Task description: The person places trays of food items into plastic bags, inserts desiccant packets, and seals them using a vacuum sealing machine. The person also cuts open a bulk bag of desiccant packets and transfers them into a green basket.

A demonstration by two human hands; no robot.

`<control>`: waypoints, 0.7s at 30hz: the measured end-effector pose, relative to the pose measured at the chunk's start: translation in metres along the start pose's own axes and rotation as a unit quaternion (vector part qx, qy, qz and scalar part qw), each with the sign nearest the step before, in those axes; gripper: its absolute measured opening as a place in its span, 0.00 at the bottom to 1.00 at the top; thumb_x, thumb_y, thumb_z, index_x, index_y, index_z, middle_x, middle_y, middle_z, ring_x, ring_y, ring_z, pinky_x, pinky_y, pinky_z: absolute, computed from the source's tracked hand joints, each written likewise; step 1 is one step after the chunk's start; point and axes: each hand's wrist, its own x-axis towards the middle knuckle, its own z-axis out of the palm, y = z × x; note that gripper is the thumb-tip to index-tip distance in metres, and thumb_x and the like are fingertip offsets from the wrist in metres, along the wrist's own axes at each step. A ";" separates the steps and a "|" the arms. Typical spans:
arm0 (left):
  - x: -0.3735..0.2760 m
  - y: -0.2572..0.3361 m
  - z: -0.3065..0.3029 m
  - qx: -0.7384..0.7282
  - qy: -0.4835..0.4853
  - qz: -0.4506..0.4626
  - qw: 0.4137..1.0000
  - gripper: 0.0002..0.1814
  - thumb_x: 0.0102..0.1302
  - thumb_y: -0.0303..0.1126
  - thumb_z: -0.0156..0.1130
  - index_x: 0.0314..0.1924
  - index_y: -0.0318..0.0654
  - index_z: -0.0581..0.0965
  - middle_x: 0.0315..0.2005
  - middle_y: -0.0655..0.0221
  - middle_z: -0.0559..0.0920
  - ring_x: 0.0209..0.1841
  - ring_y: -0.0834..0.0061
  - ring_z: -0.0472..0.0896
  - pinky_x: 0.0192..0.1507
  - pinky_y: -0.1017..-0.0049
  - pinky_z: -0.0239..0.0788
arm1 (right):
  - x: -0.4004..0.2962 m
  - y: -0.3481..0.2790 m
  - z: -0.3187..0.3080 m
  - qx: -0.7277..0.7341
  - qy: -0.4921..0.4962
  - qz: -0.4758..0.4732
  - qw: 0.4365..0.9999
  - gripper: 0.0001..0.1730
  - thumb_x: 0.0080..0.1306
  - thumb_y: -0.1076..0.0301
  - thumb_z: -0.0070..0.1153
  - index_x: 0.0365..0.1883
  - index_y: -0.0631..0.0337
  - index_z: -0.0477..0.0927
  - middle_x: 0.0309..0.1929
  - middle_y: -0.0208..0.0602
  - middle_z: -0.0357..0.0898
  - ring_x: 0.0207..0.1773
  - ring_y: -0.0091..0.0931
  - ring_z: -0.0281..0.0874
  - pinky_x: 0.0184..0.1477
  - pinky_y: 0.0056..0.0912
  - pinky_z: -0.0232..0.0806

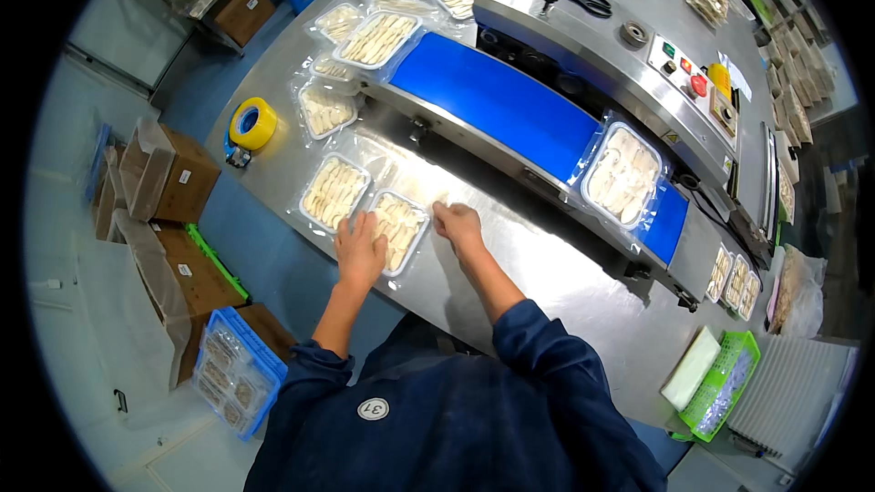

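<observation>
My left hand (pixel 360 248) rests with spread fingers at the near edges of two white plastic trays of pale sliced food, the left tray (pixel 335 192) and the right tray (pixel 399 232). Just right of them, my right hand (pixel 456 222) is held over the steel table with its fingers curled; whether it pinches something clear is hard to tell. Beyond the hands, a bagged tray (pixel 622 175) lies on the blue conveyor belt (pixel 495 102) of a band sealer (pixel 601 55). Another bagged tray (pixel 380 39) overlaps the belt's left end.
More bagged trays (pixel 327 109) lie on the steel table (pixel 533 273) at the back left, near a yellow tape roll (pixel 253 124). Scissors (pixel 589 3) rest on the sealer. A green basket (pixel 721 386) stands at the right; cardboard boxes (pixel 184 174) and a blue crate (pixel 239 372) are at the left.
</observation>
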 end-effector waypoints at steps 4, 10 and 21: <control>0.000 0.000 -0.004 -0.013 0.007 0.034 0.999 0.21 0.56 0.36 0.55 0.49 0.35 0.70 0.43 0.58 0.75 0.46 0.52 0.67 0.51 0.56 0.56 | 0.009 -0.004 0.011 0.137 0.027 0.060 0.988 0.04 0.56 0.75 0.51 0.25 0.69 0.75 0.20 0.33 0.70 0.17 0.19 0.62 0.17 0.20 0.53; 0.001 0.036 0.027 -0.432 -0.103 -0.117 0.888 0.23 0.57 0.41 0.60 0.47 0.32 0.74 0.31 0.64 0.78 0.34 0.71 0.73 0.37 0.73 0.66 | -0.051 -0.015 -0.099 0.101 -0.004 0.049 0.994 0.05 0.56 0.74 0.53 0.23 0.66 0.75 0.19 0.32 0.72 0.18 0.20 0.65 0.19 0.19 0.58; 0.003 0.274 -0.002 -0.653 -0.307 -0.016 0.693 0.13 0.62 0.37 0.58 0.35 0.33 0.79 0.17 0.79 0.70 0.20 0.88 0.62 0.22 0.86 0.53 | -0.234 -0.093 -0.267 0.086 0.199 -0.069 0.974 0.09 0.61 0.69 0.53 0.25 0.65 0.76 0.22 0.32 0.74 0.21 0.17 0.65 0.23 0.18 0.60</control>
